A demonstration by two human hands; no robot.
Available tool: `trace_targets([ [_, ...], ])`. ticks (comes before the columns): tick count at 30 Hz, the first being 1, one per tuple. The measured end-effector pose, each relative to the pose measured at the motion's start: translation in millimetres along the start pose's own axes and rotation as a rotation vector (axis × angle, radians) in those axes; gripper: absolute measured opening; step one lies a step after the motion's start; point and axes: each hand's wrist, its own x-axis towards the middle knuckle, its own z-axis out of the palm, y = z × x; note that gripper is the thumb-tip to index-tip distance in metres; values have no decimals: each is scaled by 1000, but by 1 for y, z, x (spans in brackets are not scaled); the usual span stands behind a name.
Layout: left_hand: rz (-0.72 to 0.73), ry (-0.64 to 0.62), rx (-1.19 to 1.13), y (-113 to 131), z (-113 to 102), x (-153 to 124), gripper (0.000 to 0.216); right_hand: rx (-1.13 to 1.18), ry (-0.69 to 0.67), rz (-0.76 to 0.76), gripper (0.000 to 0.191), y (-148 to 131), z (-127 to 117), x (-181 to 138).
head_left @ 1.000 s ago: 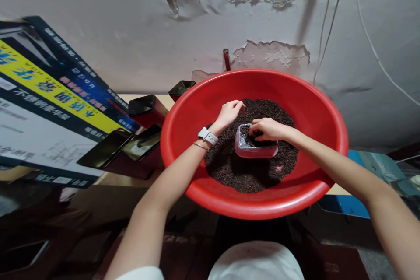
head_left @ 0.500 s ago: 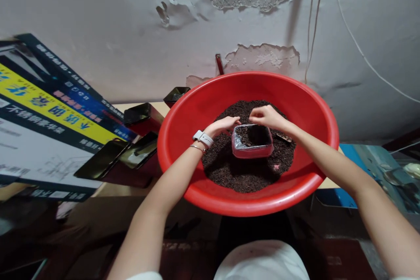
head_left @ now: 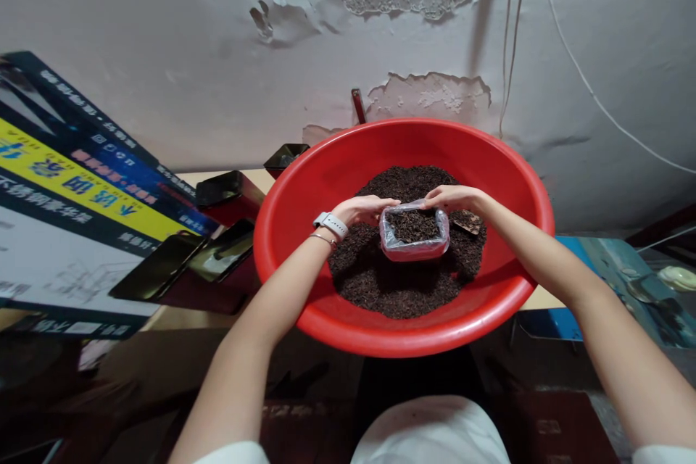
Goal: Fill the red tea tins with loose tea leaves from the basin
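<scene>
Small red rect. box lined w/ clear crinkled plastic film (head_left: 416, 252) sits inside a wide round red plastic basin (head_left: 413, 344), about mid-basin, tilted slightly toward the viewer; can't tell if it rests on the heap of dark-brown loose granular stuff (head_left: 375, 293) or is lifted a bit. More of the same stuff fills the box nearly to its rim. Person's L hand (head_left: 370, 208) is at the far-left corner, fingers closed on the film edge; R hand (head_left: 449, 196) pinches the film at the far-right corner, thumb partly hidden. L wrist wears a white-strap watch (head_left: 330, 225) + thin metal bangle (head_left: 324, 238). Flat brown scrap (head_left: 466, 222) lies on the heap, just R of the box. Basin stands on a pale wood tabletop (head_left: 541, 299); L of it, open dark-red metal tins (head_left: 233, 199) & a big printed cardboard carton w/ yellow stripe (head_left: 92, 196). Behind, a white wall w/ peeling paint (head_left: 217, 87)
</scene>
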Motion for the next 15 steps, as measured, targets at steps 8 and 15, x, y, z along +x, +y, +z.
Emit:
trace_targets([
  [8, 171, 48, 255, 32, 2, -15, 25, -254, 118, 2, 9, -17, 9, 19],
  [15, 331, 488, 799, 80, 18, -51, 14, -623, 426, -81, 13, -47, 13, 10],
])
